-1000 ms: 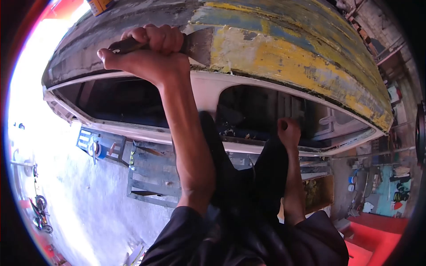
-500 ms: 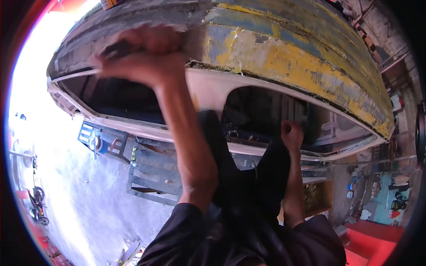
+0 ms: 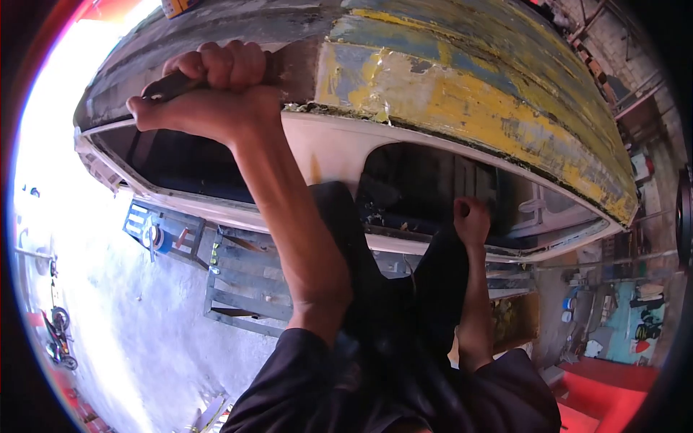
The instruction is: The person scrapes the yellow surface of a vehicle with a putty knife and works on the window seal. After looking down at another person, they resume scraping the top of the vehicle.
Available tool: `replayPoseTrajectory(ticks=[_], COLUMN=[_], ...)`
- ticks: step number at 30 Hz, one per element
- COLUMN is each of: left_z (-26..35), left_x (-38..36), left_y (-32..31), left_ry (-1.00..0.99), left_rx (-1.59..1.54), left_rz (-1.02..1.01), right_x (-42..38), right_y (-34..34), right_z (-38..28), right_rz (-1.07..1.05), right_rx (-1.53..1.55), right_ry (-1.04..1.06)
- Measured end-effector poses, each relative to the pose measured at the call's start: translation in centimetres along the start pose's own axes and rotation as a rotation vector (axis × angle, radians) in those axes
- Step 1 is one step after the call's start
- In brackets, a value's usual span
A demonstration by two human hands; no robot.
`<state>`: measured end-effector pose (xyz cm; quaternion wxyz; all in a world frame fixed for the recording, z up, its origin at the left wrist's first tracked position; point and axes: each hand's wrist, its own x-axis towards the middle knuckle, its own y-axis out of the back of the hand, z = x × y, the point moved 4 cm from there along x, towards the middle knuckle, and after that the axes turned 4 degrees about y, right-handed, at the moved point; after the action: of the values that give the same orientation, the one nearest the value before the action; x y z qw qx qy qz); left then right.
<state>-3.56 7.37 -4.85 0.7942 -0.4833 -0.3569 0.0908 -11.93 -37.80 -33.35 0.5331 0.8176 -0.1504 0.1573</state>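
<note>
In the head view, my left hand (image 3: 216, 83) is closed around the dark handle of a scraper (image 3: 298, 71). Its broad flat blade points right and lies against the vehicle roof (image 3: 447, 90), by the edge of the peeling yellow paint. The roof left of the blade is bare and greyish brown; to the right, yellow and grey-blue patches remain on it. My right hand (image 3: 473, 220) is curled into a loose fist beside my knee, in front of a window opening, with nothing visible in it.
Below the pale window frame (image 3: 325, 148) stands a slatted wooden platform (image 3: 249, 270). A blue slatted piece with a tape roll (image 3: 156, 237) is at left. Farther off are a motorcycle (image 3: 59, 335), a red surface (image 3: 606, 393) and cluttered shelving at right. An orange container (image 3: 175, 7) sits on the roof.
My left hand and the scraper have shifted slightly left along the roof edge and are sharper now, after being blurred. My right hand has stayed nearly still.
</note>
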Motion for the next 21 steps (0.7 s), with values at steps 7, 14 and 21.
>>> replayPoseTrajectory(ticks=[7,14,21], left_z=[-0.2,-3.8,-4.0], left_x=[0.2,-1.2,-1.6], left_y=[0.4,-0.7,-0.6], left_ry=[0.018,0.126,0.171], left_rx=[0.013,0.001,0.051], left_rz=[0.088,0.146,0.135], right_x=[0.7,0.0,-0.4], right_y=[-0.3,-0.6,-0.5], right_z=[-0.4,-0.4,-0.2], right_rz=[0.036,0.025,-0.05], right_rx=[0.028,-0.003,0.037], right_ry=[0.056,0.02,-0.105])
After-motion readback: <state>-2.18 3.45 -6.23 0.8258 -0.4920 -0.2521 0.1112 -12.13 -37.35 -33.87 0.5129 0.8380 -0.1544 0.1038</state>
